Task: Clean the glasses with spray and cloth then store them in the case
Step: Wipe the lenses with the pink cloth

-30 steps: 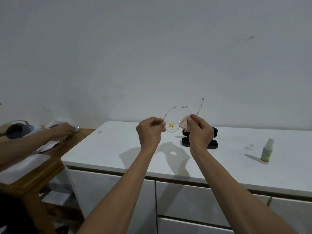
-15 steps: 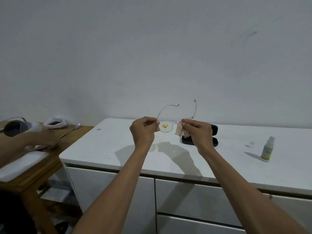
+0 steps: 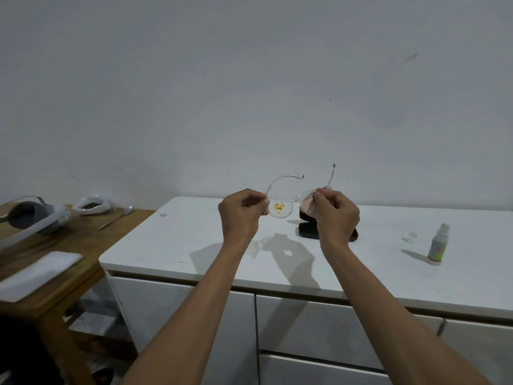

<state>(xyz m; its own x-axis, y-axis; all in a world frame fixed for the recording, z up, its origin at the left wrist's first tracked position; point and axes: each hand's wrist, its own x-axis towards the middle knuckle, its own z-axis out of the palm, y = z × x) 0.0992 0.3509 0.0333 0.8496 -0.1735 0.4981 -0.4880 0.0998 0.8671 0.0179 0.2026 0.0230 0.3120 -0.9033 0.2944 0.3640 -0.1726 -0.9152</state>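
Observation:
Clear-framed glasses (image 3: 281,211) hang in the air above the white cabinet top (image 3: 177,240), temples pointing away from me. A yellow smear shows on the left lens. My left hand (image 3: 242,215) pinches the frame at its left hinge. My right hand (image 3: 336,215) presses a pink cloth (image 3: 306,205) around the right lens. Behind that hand lies the open black case (image 3: 306,230), partly hidden. The spray bottle (image 3: 438,244) stands upright to the right, its clear cap (image 3: 411,237) lying beside it.
A wooden table (image 3: 69,245) stands lower at the left with a white headset (image 3: 33,218), a plastic bag (image 3: 93,207), a knife and a white folded cloth (image 3: 36,269). Cabinet drawers run below the top's front edge. A bare wall is behind.
Both hands with the glasses have shifted slightly, and the cloth stays on the right lens. The other person's arm at the left table has gone from view.

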